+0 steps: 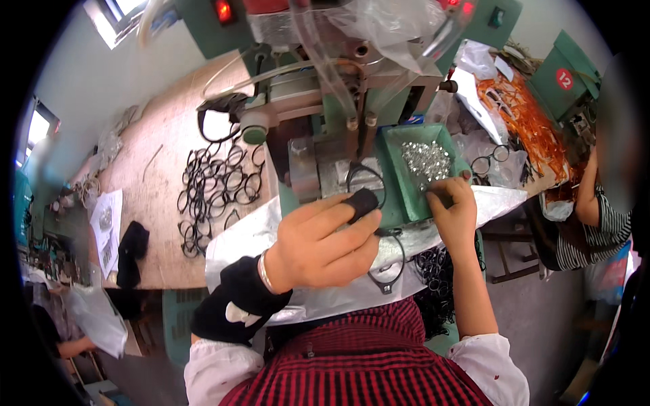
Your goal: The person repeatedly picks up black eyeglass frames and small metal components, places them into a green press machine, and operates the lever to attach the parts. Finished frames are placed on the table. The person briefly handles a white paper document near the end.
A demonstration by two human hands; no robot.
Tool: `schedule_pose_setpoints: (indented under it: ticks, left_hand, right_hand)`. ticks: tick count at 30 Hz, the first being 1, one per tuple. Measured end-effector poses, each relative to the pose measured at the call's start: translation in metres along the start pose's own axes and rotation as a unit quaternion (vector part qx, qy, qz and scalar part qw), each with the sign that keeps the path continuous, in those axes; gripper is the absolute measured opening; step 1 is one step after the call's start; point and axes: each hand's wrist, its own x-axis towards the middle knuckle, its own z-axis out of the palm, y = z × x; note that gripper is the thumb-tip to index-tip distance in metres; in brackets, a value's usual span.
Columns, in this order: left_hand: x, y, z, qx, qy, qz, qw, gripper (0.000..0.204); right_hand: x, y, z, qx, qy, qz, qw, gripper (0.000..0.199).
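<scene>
My left hand is closed on a black eyeglass frame. One rim of the frame reaches up to the metal fixture of a bench machine, under its two upright rods; the other rim hangs down beside my fingers. A black cover wraps a fingertip of this hand. My right hand is at the near right part of a green tray, its thumb and fingers pinched together. Whatever may be between them is hidden. Small shiny metal parts lie heaped in the tray.
Many black eyeglass frames are piled on the wooden table to the left. A dark cloth and a printed sheet lie farther left. More frames hang low at right. Another person's arm shows at far right, near orange strips.
</scene>
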Motion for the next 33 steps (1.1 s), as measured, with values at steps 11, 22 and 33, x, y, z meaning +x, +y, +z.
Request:
schedule_pose_setpoints:
  ticks: [11, 22, 33]
  left_hand:
    - [-0.049, 0.063, -0.095, 0.175, -0.03, -0.205, 0.963, 0.021]
    - [-0.163, -0.009, -0.197, 0.328, -0.163, -0.663, 0.654, 0.018]
    - [-0.175, -0.056, -0.152, 0.244, 0.058, -0.596, 0.762, 0.018]
  right_hand:
    - [-0.01, 0.01, 0.015, 0.033, 0.026, 0.052, 0.998, 0.007]
    - [0.009, -0.012, 0.024, 0.169, 0.029, 0.038, 0.985, 0.015]
    - [-0.034, -0.005, -0.022, 0.123, 0.061, 0.082, 0.987, 0.013]
